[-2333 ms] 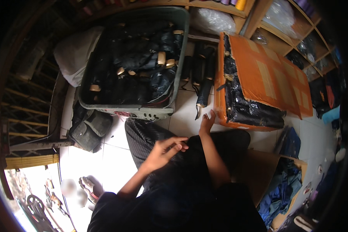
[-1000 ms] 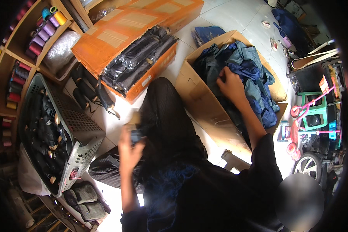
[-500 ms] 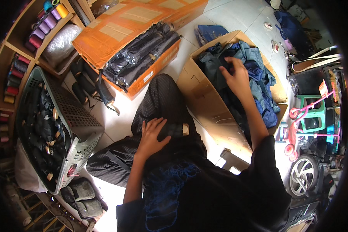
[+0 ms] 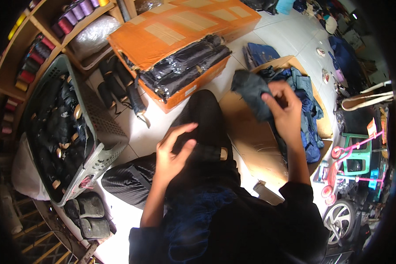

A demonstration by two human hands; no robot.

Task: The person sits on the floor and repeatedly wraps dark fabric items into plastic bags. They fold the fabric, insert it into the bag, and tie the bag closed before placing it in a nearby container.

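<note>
My right hand (image 4: 287, 105) pinches a dark grey-blue piece of cloth (image 4: 252, 93), raised over the near-left side of a cardboard box (image 4: 251, 141). Dark and blue crumpled fabric (image 4: 313, 127) fills that box. Above my lap, my left hand (image 4: 172, 154) is open, thumb and fingers apart with nothing between them. Beside it, across my lap, lies a black rolled bundle (image 4: 207, 151) with a pale, wood-coloured end, perhaps a folded umbrella; its outline blends into my dark trousers.
At left stands a grey perforated basket (image 4: 105, 119) of similar black bundles. Several more black bundles (image 4: 114, 83) lie on the tiles. Ahead is an orange-taped carton (image 4: 171, 31) with plastic-wrapped black bundles. Thread spools (image 4: 77, 13) fill shelves; a pink scooter (image 4: 339, 163) stands at right.
My right hand has come out of the box toward me, bringing up the dark cloth. My left hand has lifted off my lap and turned, fingers spreading. The view has shifted slightly.
</note>
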